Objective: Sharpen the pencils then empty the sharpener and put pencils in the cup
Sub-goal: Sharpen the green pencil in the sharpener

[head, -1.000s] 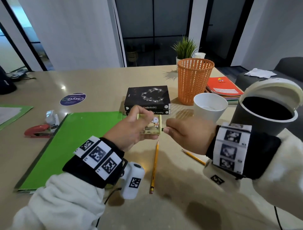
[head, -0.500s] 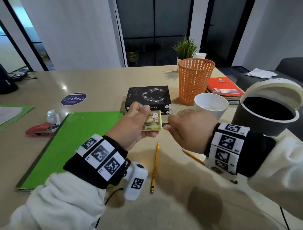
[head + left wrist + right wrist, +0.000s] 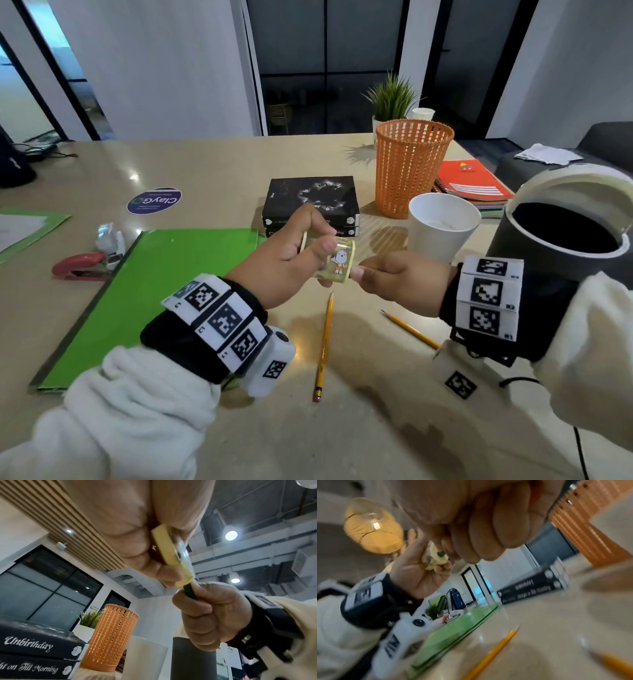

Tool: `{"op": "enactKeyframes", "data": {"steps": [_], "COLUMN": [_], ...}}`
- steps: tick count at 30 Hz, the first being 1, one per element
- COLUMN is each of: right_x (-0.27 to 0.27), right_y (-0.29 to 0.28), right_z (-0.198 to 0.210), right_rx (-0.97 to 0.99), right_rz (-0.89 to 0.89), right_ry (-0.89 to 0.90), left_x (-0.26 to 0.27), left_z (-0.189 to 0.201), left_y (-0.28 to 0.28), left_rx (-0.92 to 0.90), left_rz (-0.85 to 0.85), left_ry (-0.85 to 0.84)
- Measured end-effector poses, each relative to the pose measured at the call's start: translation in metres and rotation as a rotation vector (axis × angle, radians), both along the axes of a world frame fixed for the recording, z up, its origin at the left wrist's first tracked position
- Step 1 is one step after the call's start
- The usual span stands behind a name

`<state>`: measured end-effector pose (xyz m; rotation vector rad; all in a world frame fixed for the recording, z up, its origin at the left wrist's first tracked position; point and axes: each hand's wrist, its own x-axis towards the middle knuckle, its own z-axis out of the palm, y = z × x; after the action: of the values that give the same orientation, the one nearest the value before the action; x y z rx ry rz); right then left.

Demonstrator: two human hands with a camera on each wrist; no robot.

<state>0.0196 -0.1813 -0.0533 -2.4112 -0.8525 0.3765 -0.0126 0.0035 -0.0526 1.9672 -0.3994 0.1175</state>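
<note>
My left hand [image 3: 291,253] grips a small yellow sharpener [image 3: 337,265] with a cartoon figure on it, held above the table. In the left wrist view the sharpener [image 3: 173,551] shows edge-on between thumb and fingers. My right hand [image 3: 394,281] curls round a dark green pencil [image 3: 189,592] whose end is in the sharpener's side; most of it is hidden in the fist. Two yellow pencils lie on the table below: one [image 3: 323,346] pointing away from me, another [image 3: 409,329] partly under my right wrist. A white paper cup [image 3: 442,226] stands behind my right hand.
A grey bin [image 3: 561,240] with its white lid open stands at the right. An orange mesh basket [image 3: 411,164], two stacked black books [image 3: 310,205] and an orange notebook [image 3: 472,181] sit behind. A green folder [image 3: 154,291] and a red stapler [image 3: 80,267] lie on the left.
Both hands have risen slightly and the left hand has tilted the sharpener. The right fist has turned at the wrist with the pencil still in the sharpener.
</note>
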Motion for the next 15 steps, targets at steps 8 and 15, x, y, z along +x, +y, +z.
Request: {"op": "enactKeyframes", "data": {"steps": [8,15], "right_x": [-0.0027,-0.0059], "right_y": [-0.0055,-0.0042], "right_z": [-0.0098,-0.0019], "right_rx": [-0.226,-0.167], "right_rz": [0.074,0.014], "right_ry": [-0.875,-0.821], "left_x": [0.0056,0.0015], "left_z": [-0.0013,-0.0001], "left_y": [-0.0028,-0.0058], "left_rx": [-0.531,-0.448], "left_rz": [0.185,0.166], "left_ry": [0.421,0.316]}}
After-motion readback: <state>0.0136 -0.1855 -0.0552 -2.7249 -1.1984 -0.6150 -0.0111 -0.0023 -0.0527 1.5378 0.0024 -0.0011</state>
